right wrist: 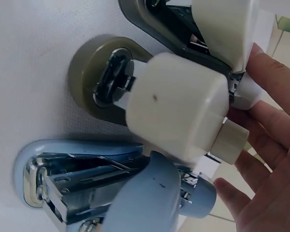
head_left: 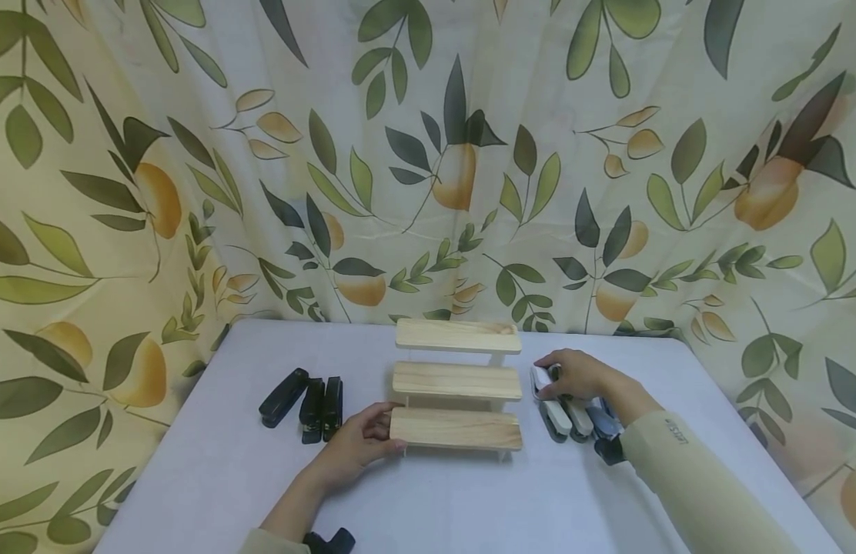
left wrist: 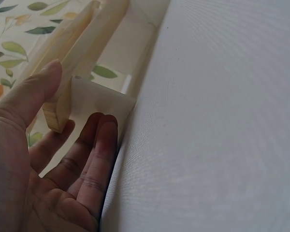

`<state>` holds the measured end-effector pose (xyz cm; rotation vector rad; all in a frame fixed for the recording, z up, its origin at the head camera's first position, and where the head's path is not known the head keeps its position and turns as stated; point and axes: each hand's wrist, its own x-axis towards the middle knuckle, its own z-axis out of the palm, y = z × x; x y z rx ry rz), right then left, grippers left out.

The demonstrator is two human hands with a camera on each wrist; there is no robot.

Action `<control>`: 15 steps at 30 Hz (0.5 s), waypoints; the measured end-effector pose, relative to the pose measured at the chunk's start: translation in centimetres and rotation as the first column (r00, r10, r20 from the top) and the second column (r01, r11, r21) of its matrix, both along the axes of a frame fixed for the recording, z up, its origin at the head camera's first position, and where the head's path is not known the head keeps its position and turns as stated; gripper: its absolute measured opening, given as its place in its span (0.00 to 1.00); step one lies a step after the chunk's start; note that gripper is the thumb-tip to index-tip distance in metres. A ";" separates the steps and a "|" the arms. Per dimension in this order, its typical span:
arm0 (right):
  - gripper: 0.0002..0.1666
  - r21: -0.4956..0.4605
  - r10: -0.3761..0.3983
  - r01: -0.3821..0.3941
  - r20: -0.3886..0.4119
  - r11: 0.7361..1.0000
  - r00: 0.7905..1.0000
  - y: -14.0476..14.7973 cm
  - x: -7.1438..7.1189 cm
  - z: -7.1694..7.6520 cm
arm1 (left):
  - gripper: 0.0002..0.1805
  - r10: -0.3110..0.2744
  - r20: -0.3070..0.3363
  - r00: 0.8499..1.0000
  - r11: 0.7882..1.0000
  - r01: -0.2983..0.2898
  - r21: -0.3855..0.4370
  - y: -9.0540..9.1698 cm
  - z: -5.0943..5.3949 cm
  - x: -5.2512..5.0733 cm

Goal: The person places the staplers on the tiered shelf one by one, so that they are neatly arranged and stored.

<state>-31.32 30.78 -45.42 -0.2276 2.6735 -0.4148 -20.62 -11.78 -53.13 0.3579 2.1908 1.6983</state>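
Note:
A three-tier wooden stand [head_left: 456, 381] with pale legs stands mid-table. My left hand [head_left: 359, 442] grips the left end of its lowest board [left wrist: 58, 113], thumb on one side and fingers curled behind, beside the pale leg [left wrist: 99, 94]. To the right of the stand, my right hand [head_left: 576, 375] pinches a white stapler [head_left: 537, 379] between thumb and fingers. Nearer the front are another white stapler [head_left: 556, 419], a beige stapler [right wrist: 176, 104] with an olive base and a blue stapler [right wrist: 145, 193]. The right fingertips are partly hidden behind the staplers.
Three black staplers lie left of the stand: one angled [head_left: 284, 398], a middle one [head_left: 312, 410], and one [head_left: 333, 408] close to my left hand. A white cloth [head_left: 442, 508] covers the table. A leaf-and-fruit patterned curtain [head_left: 428, 254] hangs along the back and sides.

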 end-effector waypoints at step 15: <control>0.45 -0.038 -0.008 0.007 -0.027 0.999 1.000 0.0 0.1 -0.4 | 0.41 -0.009 -0.007 1.000 1.000 0.009 0.015 -0.1 -0.3 -0.2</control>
